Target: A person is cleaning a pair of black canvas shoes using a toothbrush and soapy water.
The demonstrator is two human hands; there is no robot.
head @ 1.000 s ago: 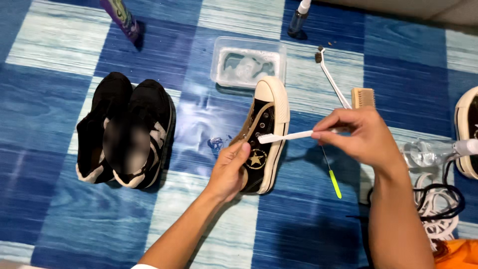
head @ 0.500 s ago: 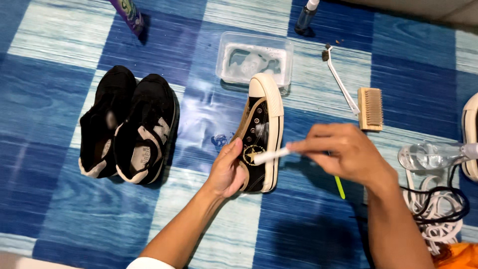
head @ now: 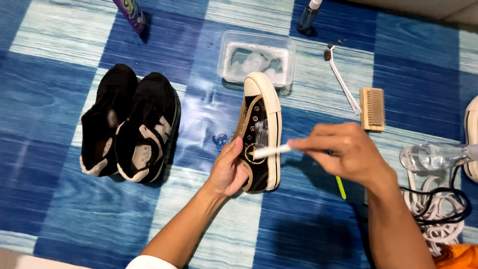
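At the far left, a purple tube (head: 130, 14) lies at the far edge of the blue and white checked mat (head: 50, 99). Nearer, a pair of black slip-on shoes (head: 130, 127) lies side by side on the mat, with toes pointing far. In the middle, the left hand (head: 229, 169) grips the heel part of a black canvas sneaker (head: 259, 130), fingers curled around its left side, thumb at the near end. The sneaker lies on its side on the mat, its cream toe cap pointing far and its cream sole turned to the right. Just beyond the toe stands a clear plastic tub (head: 256, 60) with soapy water, and behind it, at the far edge, a small dark bottle (head: 307, 17). The right hand (head: 348, 152) pinches the handle of a white toothbrush (head: 271, 151) between thumb and fingers; the brush end touches the black side of the sneaker. A green-yellow stick (head: 340, 187) shows under this hand. To the right and farther, a thin white brush (head: 342, 79) lies just beside a wooden scrub brush (head: 373, 108). At the right edge lie a clear plastic bottle (head: 433, 155) on its side, and white and black shoelaces (head: 438, 204) in a heap.
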